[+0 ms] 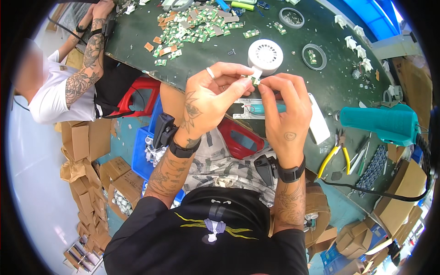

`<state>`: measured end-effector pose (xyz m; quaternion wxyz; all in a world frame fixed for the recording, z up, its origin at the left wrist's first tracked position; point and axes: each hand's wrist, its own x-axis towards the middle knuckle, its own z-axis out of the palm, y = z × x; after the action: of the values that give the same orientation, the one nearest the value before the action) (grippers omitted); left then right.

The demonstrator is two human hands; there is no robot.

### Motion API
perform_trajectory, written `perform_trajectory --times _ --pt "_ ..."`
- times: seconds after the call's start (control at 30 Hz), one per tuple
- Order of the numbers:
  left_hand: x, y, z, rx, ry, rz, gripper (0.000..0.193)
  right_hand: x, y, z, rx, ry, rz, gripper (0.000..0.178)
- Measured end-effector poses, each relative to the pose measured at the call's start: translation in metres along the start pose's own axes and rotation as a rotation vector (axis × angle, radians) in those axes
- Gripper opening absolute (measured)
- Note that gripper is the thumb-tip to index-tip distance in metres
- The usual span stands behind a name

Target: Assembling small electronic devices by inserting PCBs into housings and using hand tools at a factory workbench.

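Over the front edge of the bench, my left hand (208, 98) pinches a small green circuit board (255, 80) between thumb and fingers. The thumb and forefinger of my right hand (288, 114) close on the board's right edge. Just beyond my fingertips is a white round fan head (266, 56) with a slotted grille, its short neck reaching down to the board. Below my hands lies an opened white handle shell (239, 110) holding a teal cylindrical battery (262, 109), partly hidden by my right hand. A loose white cover (319, 123) rests right of that hand.
Loose circuit boards (192, 34) are heaped at the far left. At right lie a teal electric screwdriver (373, 123), yellow-handled pliers (337, 156) and a bundle of screws (372, 167). A grey ring (314, 57) surrounds several boards. Another person's tattooed arm (89, 68) is at left.
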<state>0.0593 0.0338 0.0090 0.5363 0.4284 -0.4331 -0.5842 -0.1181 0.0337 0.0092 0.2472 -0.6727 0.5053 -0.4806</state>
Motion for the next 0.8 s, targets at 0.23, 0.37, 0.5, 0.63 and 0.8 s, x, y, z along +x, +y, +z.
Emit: perform_trajectory --times 0.23,0.37,0.5,0.63,0.8 --pt "-0.0009 -0.0009 0.0012 0.196 0.003 0.080 0.023 -0.0020 0.0000 0.0001 -0.037 -0.023 0.008 0.011" --pt "-0.0013 -0.0021 0.0007 0.111 0.018 0.047 0.022 -0.0014 0.0003 0.0016 -0.023 -0.023 0.013 0.011" --pt "-0.0011 -0.0034 0.0013 0.070 0.020 0.038 0.022 -0.0017 0.0003 0.0016 -0.014 -0.027 0.014 0.011" --pt "-0.0017 -0.0033 0.0009 0.095 0.015 0.019 0.023 -0.0020 0.0015 0.0015 -0.030 -0.029 0.003 0.011" --pt "-0.0015 -0.0076 0.0004 0.064 0.021 0.051 0.022 -0.0021 0.0011 0.0012 -0.023 -0.036 0.003 0.012"
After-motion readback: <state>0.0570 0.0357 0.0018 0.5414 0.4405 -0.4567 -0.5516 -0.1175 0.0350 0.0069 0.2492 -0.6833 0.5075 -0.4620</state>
